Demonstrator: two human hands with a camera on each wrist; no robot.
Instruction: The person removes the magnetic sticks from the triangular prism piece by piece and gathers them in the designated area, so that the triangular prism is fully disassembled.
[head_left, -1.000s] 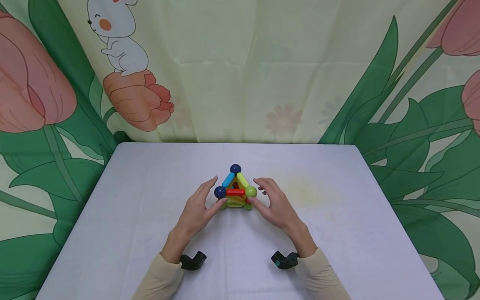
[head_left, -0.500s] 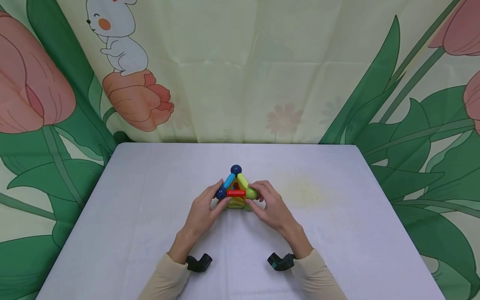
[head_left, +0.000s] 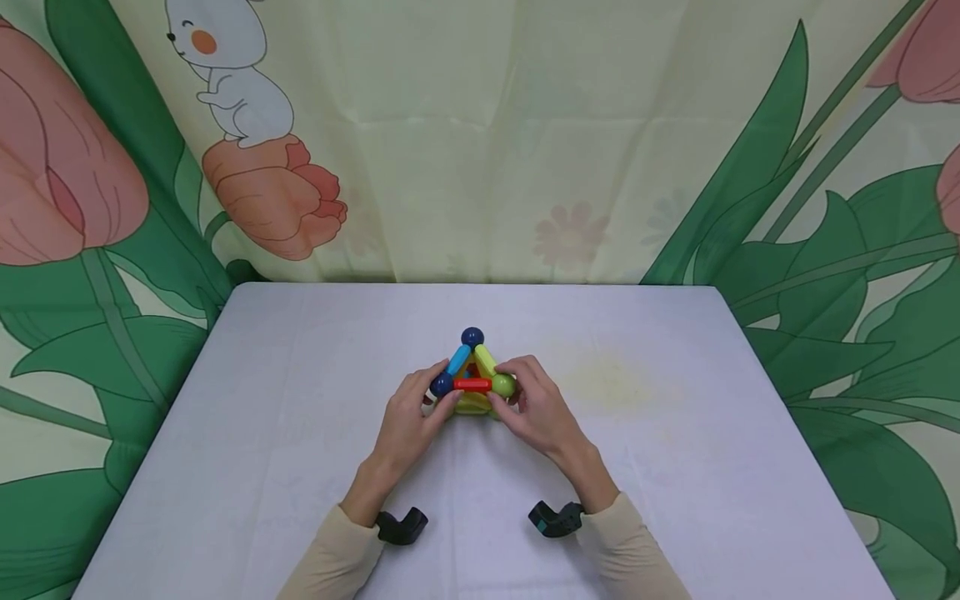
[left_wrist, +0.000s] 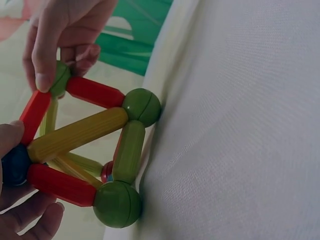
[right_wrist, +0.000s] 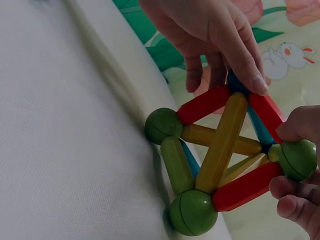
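On the table stands a frame of magnetic rods and balls (head_left: 472, 385), built up in triangles. My left hand (head_left: 405, 422) pinches its dark blue ball (head_left: 442, 384) between thumb and fingers. Opposite, my right hand (head_left: 542, 418) holds the upper green ball (head_left: 503, 385). A red rod (head_left: 472, 384) joins these two balls. Another dark blue ball (head_left: 472, 337) sits at the far corner, linked by light blue and yellow-green rods. In the right wrist view, two lower green balls (right_wrist: 193, 212) rest at the cloth, and a yellow rod (right_wrist: 222, 142) slants up between red ones.
A white cloth covers the table (head_left: 300, 350). Behind it hangs a curtain (head_left: 450, 150) printed with tulips and a rabbit. Each wrist wears a black camera mount, such as the left one (head_left: 402, 527) and the right one (head_left: 556, 519).
Both hands have moved inward from beside the rod-and-ball frame and taken hold of its blue and green balls. The frame itself has barely shifted.
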